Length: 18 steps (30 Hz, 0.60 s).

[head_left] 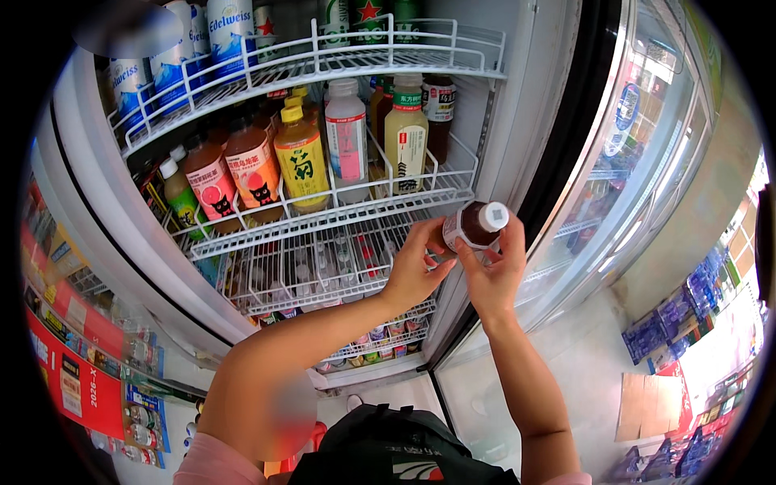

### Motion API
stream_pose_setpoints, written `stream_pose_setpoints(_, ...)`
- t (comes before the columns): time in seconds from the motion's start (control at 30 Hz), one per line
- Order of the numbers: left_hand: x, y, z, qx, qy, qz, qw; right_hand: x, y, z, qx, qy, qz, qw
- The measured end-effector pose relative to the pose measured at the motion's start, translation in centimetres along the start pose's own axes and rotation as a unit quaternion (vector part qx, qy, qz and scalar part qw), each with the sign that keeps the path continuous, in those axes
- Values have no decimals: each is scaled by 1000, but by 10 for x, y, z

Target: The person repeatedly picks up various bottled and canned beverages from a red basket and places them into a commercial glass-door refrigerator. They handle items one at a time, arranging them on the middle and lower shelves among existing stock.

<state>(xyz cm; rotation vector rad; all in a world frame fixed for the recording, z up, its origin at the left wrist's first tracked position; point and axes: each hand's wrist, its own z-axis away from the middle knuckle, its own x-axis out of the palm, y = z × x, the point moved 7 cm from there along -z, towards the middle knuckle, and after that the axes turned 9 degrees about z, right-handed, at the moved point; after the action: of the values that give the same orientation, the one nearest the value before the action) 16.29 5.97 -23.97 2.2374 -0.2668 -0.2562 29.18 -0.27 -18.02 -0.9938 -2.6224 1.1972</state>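
Both my hands hold one dark brown drink bottle (pixel 478 229) with a white cap, tilted in front of the fridge's right side. My left hand (pixel 422 263) grips its lower end, and my right hand (pixel 493 267) wraps round it near the cap. Part of its label shows between my fingers. Behind it, the wire shelf (pixel 339 220) carries a yellow-labelled bottle (pixel 301 162), a clear bottle with a pink and white label (pixel 346 141), a pale yellow bottle (pixel 406 133) and a dark bottle (pixel 437 113). Two bottles with cat labels, one pink (pixel 208 179) and one orange (pixel 252 166), stand further left.
Tall blue and white cans (pixel 230 36) fill the top shelf's left. A lower wire shelf (pixel 323 275) holds clear bottles, with small packs beneath. The glass door (pixel 598 194) stands open on the right. Blue packs (pixel 671 315) and a cardboard box (pixel 649 404) lie beyond it.
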Motion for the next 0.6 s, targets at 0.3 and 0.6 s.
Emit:
stream_pose_setpoints(0.3,-2,-72,7,-91,30,-72,993,49,76,13,-39,-2,1,999)
stream_pose_setpoints(0.6,-25,-116,-18,-83,43,-237,967,93,112,3,-51,-19,57,997)
